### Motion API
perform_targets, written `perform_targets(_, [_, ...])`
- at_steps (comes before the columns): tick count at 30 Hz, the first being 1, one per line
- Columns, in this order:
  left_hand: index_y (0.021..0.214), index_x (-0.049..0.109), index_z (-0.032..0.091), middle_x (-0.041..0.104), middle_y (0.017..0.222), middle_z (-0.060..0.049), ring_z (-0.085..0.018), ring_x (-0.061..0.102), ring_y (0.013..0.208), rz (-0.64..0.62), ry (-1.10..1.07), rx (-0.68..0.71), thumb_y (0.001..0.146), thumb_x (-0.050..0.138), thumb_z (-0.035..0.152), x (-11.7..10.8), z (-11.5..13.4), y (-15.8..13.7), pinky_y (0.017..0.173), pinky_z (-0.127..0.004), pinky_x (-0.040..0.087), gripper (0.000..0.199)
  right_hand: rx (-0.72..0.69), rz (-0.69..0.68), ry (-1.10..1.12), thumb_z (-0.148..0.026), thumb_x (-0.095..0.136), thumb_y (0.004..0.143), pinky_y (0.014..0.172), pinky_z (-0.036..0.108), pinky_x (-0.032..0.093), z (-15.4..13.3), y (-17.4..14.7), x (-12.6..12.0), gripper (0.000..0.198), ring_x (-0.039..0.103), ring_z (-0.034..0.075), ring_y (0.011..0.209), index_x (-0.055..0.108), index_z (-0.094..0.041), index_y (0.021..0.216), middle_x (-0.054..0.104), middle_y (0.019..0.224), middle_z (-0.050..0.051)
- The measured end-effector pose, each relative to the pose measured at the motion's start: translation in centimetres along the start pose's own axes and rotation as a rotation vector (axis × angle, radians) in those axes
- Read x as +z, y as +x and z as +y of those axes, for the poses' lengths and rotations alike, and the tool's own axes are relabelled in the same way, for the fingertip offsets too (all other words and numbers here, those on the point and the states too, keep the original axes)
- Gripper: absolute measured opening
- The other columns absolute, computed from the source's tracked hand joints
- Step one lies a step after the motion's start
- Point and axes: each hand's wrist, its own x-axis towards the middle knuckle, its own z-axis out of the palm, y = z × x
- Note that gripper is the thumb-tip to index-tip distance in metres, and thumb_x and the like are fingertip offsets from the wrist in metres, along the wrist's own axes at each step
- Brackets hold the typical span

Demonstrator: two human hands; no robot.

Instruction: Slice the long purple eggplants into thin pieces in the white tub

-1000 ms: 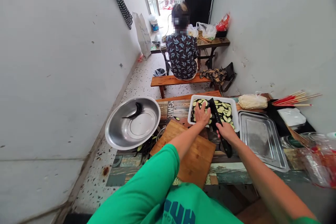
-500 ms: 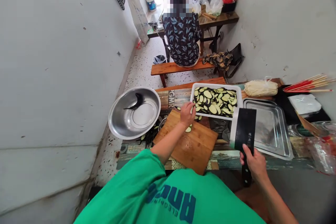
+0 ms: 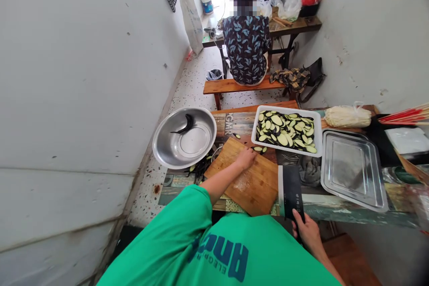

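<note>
My right hand [image 3: 308,231] grips the handle of a cleaver [image 3: 291,192], its broad dark blade beside the right edge of the wooden cutting board [image 3: 258,187]. My left hand [image 3: 246,159] is down on the far part of the board, its fingers drawn together. Whatever lies under or between those fingers is hidden. Just past the fingertips, a few eggplant slices [image 3: 257,149] rest on the table off the board. Behind them stands a white tray [image 3: 254,127] full of pale, dark-skinned eggplant slices [image 3: 283,138].
A steel basin [image 3: 161,154] holding a dark eggplant piece [image 3: 187,124] is at left. Dark trimmings [image 3: 201,170] lie between basin and board. Rightward are a clear lid [image 3: 351,165], bagged enoki mushrooms [image 3: 348,116] and red-tipped sticks [image 3: 407,115]. A person [image 3: 246,49] sits on a bench ahead.
My left hand has moved from the tray's edge down onto the board, over where a slice lay. The cleaver has come left, from over the lid to the board's right edge.
</note>
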Motion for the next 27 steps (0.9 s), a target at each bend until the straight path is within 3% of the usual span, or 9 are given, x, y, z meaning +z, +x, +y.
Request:
perform_targets(5, [0.105, 0.065, 0.016, 0.058, 0.113, -0.014, -0.028, 0.053, 0.110, -0.029, 0.023, -0.018, 0.079, 0.060, 0.017, 0.2, -0.3, -0.8, 0.091, -0.036, 0.048, 0.026, -0.021, -0.019, -0.006, -0.076, 0.049, 0.067, 0.043, 0.027, 0.041, 0.0, -1.1, 0.4, 0.053, 0.051, 0.014, 0.039, 0.050, -0.023, 0.058, 0.054, 0.047, -0.001])
perform_targets(8, [0.092, 0.067, 0.015, 0.064, 0.098, -0.010, -0.023, 0.060, 0.095, -0.001, -0.099, -0.010, 0.078, 0.063, 0.020, 0.0, 0.4, -1.1, 0.085, -0.032, 0.050, 0.016, -0.016, 0.015, -0.030, -0.078, 0.046, 0.065, 0.044, 0.028, 0.040, -0.3, -2.1, 0.5, 0.055, 0.051, 0.015, 0.040, 0.049, -0.024, 0.055, 0.053, 0.045, 0.000])
perform_targets(12, [0.088, 0.066, 0.016, 0.066, 0.083, -0.003, -0.015, 0.061, 0.077, 0.337, -0.377, -0.077, 0.084, 0.059, 0.025, -3.4, 2.7, 0.9, 0.078, -0.026, 0.050, 0.012, 0.006, 0.036, -0.027, -0.082, 0.044, 0.062, 0.045, 0.028, 0.040, -0.4, -3.3, 0.5, 0.058, 0.052, 0.016, 0.044, 0.051, -0.024, 0.057, 0.053, 0.045, 0.000])
perform_targets(15, [0.105, 0.063, 0.018, 0.066, 0.103, -0.007, -0.017, 0.061, 0.096, 0.644, -0.454, 0.033, 0.091, 0.053, 0.033, -7.9, 4.3, 4.0, 0.089, -0.029, 0.049, 0.023, -0.003, 0.049, -0.044, -0.083, 0.044, 0.060, 0.047, 0.028, 0.041, -0.3, -3.7, 0.4, 0.059, 0.053, 0.017, 0.046, 0.050, -0.024, 0.056, 0.053, 0.046, 0.000])
perform_targets(17, [0.120, 0.057, 0.018, 0.058, 0.125, -0.010, -0.020, 0.053, 0.118, 0.703, -0.429, 0.151, 0.090, 0.055, 0.037, -10.4, 4.4, 5.9, 0.101, -0.033, 0.043, 0.035, -0.012, 0.051, -0.061, -0.082, 0.043, 0.062, 0.048, 0.028, 0.042, -0.2, -3.8, 0.3, 0.059, 0.053, 0.017, 0.047, 0.049, -0.024, 0.056, 0.053, 0.046, 0.001])
perform_targets(19, [0.125, 0.054, 0.019, 0.053, 0.132, -0.011, -0.021, 0.049, 0.124, 0.711, -0.399, 0.167, 0.091, 0.053, 0.034, -11.5, 3.7, 6.9, 0.106, -0.035, 0.040, 0.038, -0.021, 0.048, -0.069, -0.082, 0.043, 0.064, 0.048, 0.028, 0.042, -0.1, -3.8, 0.3, 0.058, 0.052, 0.017, 0.047, 0.050, -0.024, 0.056, 0.053, 0.046, 0.001])
perform_targets(21, [0.115, 0.060, 0.018, 0.061, 0.118, -0.011, -0.021, 0.057, 0.112, 0.714, -0.387, 0.026, 0.093, 0.047, 0.028, -10.6, 2.5, 6.5, 0.101, -0.036, 0.044, 0.028, -0.024, 0.047, -0.073, -0.081, 0.043, 0.065, 0.048, 0.028, 0.041, 0.1, -3.7, 0.3, 0.058, 0.052, 0.017, 0.047, 0.050, -0.024, 0.056, 0.054, 0.047, 0.001])
perform_targets(24, [0.085, 0.066, 0.015, 0.065, 0.086, -0.011, -0.023, 0.062, 0.091, 0.633, -0.350, -0.239, 0.091, 0.049, 0.030, -6.3, 1.1, 4.3, 0.090, -0.039, 0.049, 0.023, -0.021, 0.039, -0.079, -0.082, 0.043, 0.064, 0.049, 0.028, 0.042, 0.5, -3.4, 0.3, 0.060, 0.054, 0.018, 0.049, 0.053, -0.023, 0.060, 0.055, 0.048, 0.000])
perform_targets(27, [0.082, 0.066, 0.012, 0.064, 0.086, -0.014, -0.028, 0.060, 0.096, 0.475, -0.259, -0.287, 0.084, 0.061, 0.041, -1.4, 1.3, 2.4, 0.093, -0.043, 0.047, 0.029, -0.032, 0.011, -0.108, -0.084, 0.042, 0.065, 0.051, 0.028, 0.042, 1.4, -2.7, 0.1, 0.063, 0.056, 0.018, 0.052, 0.056, -0.022, 0.063, 0.057, 0.049, 0.001])
